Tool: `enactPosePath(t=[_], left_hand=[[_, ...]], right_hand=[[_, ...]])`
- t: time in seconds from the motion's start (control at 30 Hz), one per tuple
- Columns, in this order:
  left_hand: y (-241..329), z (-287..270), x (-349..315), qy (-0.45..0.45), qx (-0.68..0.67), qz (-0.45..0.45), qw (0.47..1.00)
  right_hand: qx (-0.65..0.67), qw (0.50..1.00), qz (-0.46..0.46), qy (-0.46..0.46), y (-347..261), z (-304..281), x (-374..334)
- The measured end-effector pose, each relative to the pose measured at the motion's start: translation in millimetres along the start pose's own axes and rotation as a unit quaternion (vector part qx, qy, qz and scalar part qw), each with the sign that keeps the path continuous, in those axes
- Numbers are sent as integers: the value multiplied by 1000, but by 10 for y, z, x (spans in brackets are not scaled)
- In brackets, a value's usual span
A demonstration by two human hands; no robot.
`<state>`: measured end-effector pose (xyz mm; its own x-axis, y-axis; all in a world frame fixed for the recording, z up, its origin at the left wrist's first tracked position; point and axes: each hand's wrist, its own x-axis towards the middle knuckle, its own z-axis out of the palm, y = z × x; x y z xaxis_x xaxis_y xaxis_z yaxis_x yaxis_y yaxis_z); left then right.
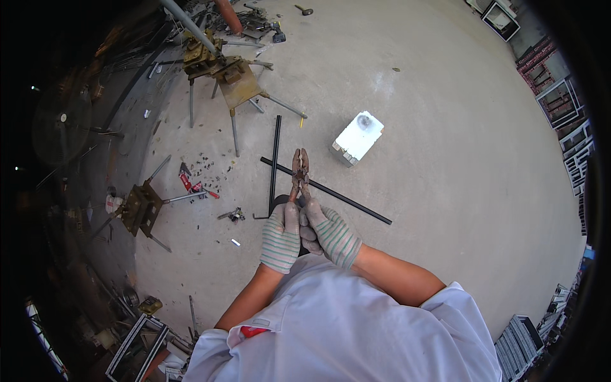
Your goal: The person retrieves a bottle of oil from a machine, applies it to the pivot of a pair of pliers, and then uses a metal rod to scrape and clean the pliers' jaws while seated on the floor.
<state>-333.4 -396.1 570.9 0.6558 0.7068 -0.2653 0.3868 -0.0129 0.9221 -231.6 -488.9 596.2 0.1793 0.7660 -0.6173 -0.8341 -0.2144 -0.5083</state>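
A rusty pair of pliers (300, 167) points away from me in front of my body, its jaws slightly apart. My left hand (280, 240), in a striped knit glove, is closed round the left handle. The right handle is in my right hand (333, 237), gloved the same way and closed too. My palms hide the handle ends. Beyond and beneath the pliers, two thin black bars cross on the floor: one bar (275, 153) runs away from me, the other bar (353, 204) slants to the right.
A white-topped block (358, 137) stands on the floor ahead right. Brown metal machines on splayed legs stand at far left (240, 84) and left (141, 207). A red-handled tool (186, 181) lies among small scraps. Frames (560, 102) line the right side.
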Motion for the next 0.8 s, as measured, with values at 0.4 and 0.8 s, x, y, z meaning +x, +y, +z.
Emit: enactPosePath(t=[0.4,0.8], left_hand=[[108,254,2990,-31,56,-4,998],[587,-556,4983,4,11,-89,996]], right_hand=[[37,996,50,60,-1700,-438,2287],[39,993,109,-26,-3173,209,4167]])
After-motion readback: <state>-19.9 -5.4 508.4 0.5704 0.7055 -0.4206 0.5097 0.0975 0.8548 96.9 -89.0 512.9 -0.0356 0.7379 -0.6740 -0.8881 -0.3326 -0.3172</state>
